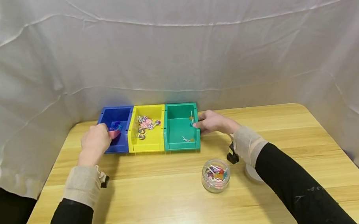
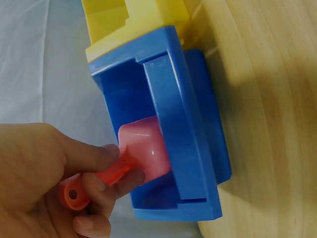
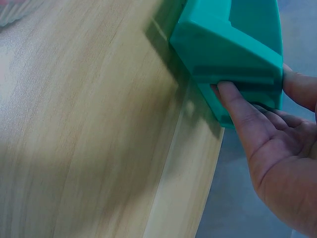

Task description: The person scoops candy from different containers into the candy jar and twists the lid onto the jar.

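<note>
My left hand (image 1: 96, 142) holds a pink scoop (image 2: 143, 148) by its handle, thumb on one side and fingers curled round the other. The scoop's bowl is down inside the blue bin (image 1: 117, 149), where some blue pieces (image 1: 115, 125) lie; their kind is hard to make out. At the right end of the row my right hand (image 1: 216, 122) grips the side wall of the green bin (image 3: 228, 47), thumb at the rim and fingers against the outer side. A few small lollipops (image 1: 188, 140) lie in the green bin.
Between them stands a yellow bin (image 1: 146, 146) with several swirl lollipops (image 1: 146, 123). A clear jar (image 1: 215, 188) of mixed lollipops stands nearer on the wooden table (image 1: 151, 197). A whitish round lid (image 1: 253, 175) lies partly under the right forearm. Pale curtains (image 1: 209, 54) hang behind.
</note>
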Motion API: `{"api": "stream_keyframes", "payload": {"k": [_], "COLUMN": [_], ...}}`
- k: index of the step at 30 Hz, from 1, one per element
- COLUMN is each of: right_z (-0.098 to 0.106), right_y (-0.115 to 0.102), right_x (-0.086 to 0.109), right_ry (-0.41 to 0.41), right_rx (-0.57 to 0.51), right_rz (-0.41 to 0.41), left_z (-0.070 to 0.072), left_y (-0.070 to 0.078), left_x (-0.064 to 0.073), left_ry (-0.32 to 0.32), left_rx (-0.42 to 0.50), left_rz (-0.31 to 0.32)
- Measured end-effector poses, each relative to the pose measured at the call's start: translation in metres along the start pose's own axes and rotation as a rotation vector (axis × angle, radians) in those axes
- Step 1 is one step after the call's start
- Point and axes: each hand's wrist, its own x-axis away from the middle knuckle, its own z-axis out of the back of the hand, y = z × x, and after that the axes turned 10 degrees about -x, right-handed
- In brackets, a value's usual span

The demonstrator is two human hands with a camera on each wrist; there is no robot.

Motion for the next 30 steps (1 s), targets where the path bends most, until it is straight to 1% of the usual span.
{"api": "stream_keyframes", "payload": {"k": [6, 16, 18, 25, 30], "right_z": [0.001, 0.001, 0.001, 0.001, 0.001], "right_y": [-0.001, -0.001, 0.0, -0.001, 0.0], "right_x": [0.001, 0.003, 0.002, 0.003, 0.001], "right_ry": [0.0, 0.003, -0.001, -0.003, 0.003], "right_rx": [0.01, 0.029, 0.033, 0.039, 0.036], "right_rz": [-0.006, -0.003, -0.001, -0.002, -0.006], "left_z": [-0.003, -0.011, -0.012, -0.015, -0.017], "left_y": [-0.001, 0.003, 0.003, 0.003, 0.008], "left_x": [-0.006, -0.016, -0.018, -0.024, -0.027], "left_ry": [0.0, 0.009, 0.01, 0.042, 0.02], "left_rx": [0.015, 0.024, 0.023, -0.013, -0.008], "left_rz": [-0.011, 0.008, 0.008, -0.018, -0.016]}}
